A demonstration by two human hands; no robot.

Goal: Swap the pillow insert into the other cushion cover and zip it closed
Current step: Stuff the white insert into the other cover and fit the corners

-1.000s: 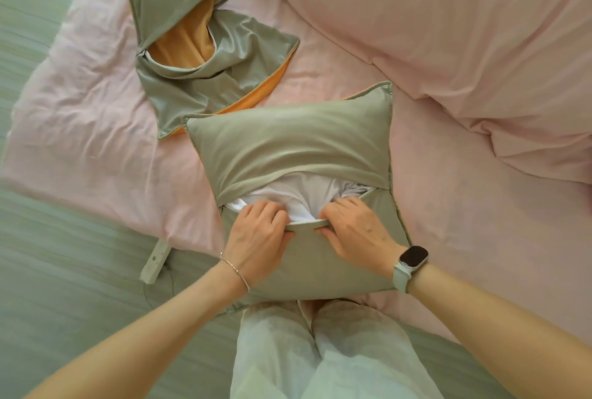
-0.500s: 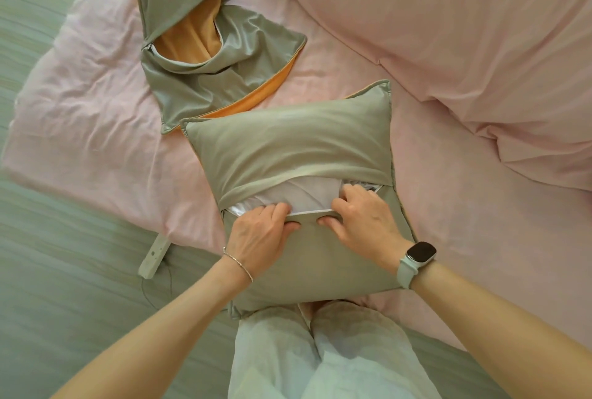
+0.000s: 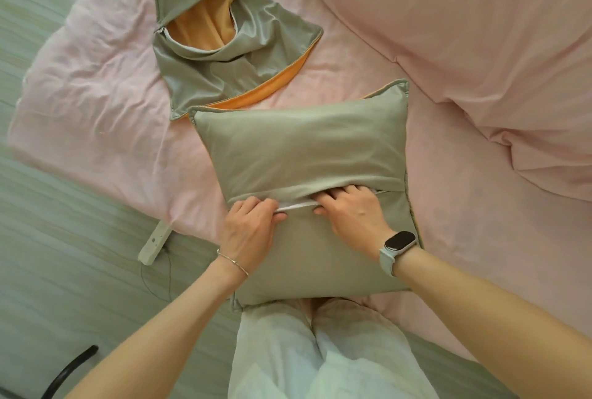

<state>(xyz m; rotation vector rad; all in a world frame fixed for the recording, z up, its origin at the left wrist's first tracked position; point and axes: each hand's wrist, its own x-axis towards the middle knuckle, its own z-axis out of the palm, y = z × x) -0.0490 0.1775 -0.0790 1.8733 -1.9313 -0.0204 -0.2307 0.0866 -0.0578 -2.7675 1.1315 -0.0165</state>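
A plump sage-green cushion cover [image 3: 304, 155] lies flat on the pink bed, its zip opening gaping across the middle, a sliver of white pillow insert [image 3: 296, 205] showing. Behind it lies the emptied green cover [image 3: 224, 55], crumpled, with orange lining exposed.

Satiny sage cloth cushion cover [image 3: 307, 142] on matt, creased pink sheet [image 3: 96, 116]
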